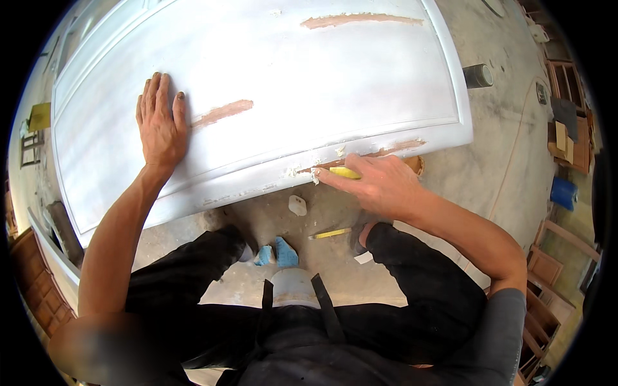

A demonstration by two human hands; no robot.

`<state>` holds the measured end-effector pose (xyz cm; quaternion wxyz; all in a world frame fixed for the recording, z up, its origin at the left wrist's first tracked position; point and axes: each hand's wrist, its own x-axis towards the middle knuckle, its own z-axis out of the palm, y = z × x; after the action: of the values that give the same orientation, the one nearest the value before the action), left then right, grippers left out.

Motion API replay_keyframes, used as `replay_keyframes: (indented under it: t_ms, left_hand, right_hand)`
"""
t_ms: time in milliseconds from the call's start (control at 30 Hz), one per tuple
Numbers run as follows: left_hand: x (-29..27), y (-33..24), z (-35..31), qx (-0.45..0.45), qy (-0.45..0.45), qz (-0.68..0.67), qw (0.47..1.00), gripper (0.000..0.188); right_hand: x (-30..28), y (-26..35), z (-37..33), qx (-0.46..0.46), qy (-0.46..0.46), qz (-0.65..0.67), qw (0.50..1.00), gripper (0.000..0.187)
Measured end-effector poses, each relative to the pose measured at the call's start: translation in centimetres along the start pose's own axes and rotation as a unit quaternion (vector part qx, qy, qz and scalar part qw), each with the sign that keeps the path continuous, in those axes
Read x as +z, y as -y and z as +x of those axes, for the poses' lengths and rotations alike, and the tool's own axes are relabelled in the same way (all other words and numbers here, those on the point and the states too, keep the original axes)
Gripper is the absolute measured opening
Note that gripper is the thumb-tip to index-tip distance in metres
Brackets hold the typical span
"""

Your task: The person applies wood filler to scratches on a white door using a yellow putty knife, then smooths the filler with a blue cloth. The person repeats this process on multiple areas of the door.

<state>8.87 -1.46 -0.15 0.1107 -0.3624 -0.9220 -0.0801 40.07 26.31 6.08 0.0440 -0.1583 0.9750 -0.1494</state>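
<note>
A large white panelled board (309,83), like a door, lies before me, with reddish-brown streaks on its face and near edge. My left hand (159,122) rests flat on it, fingers stretched out, beside a reddish-brown patch (225,111). At the near edge my right hand (386,183) is closed around a yellow tool (345,172), its working end mostly hidden by my fingers. Its tip area meets the streak along the edge frame (393,150). Pale crumbly bits (315,175) cling around my fingertips and lie on the board.
On the floor below are a yellow stick-like tool (330,233), a small whitish plastic piece (297,205) and blue pieces (286,252). A round brown thing (420,166) shows under the edge. A dark cylinder (478,76) stands right; wooden frames (547,264) and a blue container (564,193) lie farther right.
</note>
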Motion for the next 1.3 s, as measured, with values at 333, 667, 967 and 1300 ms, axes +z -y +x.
replay_keyframes:
  t_ms: [333,667,967,1300]
  left_hand:
    - [0.2,0.2,0.0,0.005,-0.010,-0.006,1.000,0.055]
    - [0.3,-0.2,0.1,0.005,-0.012,0.002,1.000,0.055]
    - [0.2,-0.2,0.2,0.007,-0.014,-0.003,1.000,0.055]
    - [0.3,-0.5,0.0,0.003,-0.013,-0.009,1.000,0.053]
  right_hand:
    - [0.8,-0.4,-0.3,0.001,-0.030,0.001,1.000,0.067]
    - [0.7,0.5,0.4,0.007,-0.008,0.003,1.000,0.070]
    - [-0.1,0.5,0.2,0.023,0.003,0.015,1.000,0.057]
    - [1.0,0.8,0.8,0.005,-0.026,0.009,1.000,0.071]
